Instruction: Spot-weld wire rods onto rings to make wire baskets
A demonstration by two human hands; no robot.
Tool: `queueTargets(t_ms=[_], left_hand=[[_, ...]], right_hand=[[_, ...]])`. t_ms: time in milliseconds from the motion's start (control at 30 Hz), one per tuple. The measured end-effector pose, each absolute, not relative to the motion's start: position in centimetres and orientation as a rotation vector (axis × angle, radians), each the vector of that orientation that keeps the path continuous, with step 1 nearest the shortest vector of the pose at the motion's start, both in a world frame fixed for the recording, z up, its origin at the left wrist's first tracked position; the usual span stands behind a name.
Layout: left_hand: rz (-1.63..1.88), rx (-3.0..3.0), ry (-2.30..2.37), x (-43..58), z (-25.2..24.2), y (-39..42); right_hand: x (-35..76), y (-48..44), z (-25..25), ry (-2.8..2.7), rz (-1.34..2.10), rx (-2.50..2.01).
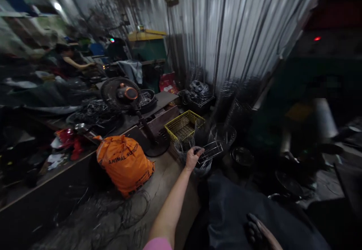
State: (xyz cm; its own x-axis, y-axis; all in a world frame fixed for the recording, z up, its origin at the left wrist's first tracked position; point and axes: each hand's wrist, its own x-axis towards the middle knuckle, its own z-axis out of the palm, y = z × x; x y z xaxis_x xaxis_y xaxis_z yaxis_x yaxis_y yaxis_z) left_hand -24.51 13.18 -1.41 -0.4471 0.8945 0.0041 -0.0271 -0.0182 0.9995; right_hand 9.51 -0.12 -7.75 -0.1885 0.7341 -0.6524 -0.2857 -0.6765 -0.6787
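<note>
My left hand (192,157) reaches out ahead of me, arm stretched long, and its fingers are curled shut around the near end of a wire rack (209,151), which sticks out to the right from my grip, just above a stack of round wire baskets (198,163) on the floor. The rack is thin bent rod, so I judge it light and stiff but springy; it could twist or snag on the baskets below, and the bare metal may slide in my palm, so a hold on the end frame where the rods join seems soundest. My right hand (258,233) lies low and near on my dark trousers (234,208), dirty; it is cut by the frame edge, the fingers seem loosely laid and holding nothing. Just beyond the rack sits a yellow crate (184,123), and to the left a standing fan (121,93) by a bench. Nearer left is an orange sack (124,163) printed in black; I can read "ANIMAL" and part of a second word, blurred. Far left, another person sits at work.
</note>
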Motion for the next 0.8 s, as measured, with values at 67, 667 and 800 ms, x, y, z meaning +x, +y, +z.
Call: queueTargets(t_ms=[67,667,800], left_hand=[[1.658,0.965,1.329,-23.1,0.8,11.6],[1.395,0.888,1.289,-6.1,3.5,3.8],[0.986,1.155,0.98,-3.0,4.7,1.1]], right_hand=[[9.8,0.7,-6.4,-0.516,1.827,-1.336],[11.5,-2.1,6.6,-0.611,1.445,-1.038],[10.0,-2.2,5.4,-0.606,1.377,-1.015]])
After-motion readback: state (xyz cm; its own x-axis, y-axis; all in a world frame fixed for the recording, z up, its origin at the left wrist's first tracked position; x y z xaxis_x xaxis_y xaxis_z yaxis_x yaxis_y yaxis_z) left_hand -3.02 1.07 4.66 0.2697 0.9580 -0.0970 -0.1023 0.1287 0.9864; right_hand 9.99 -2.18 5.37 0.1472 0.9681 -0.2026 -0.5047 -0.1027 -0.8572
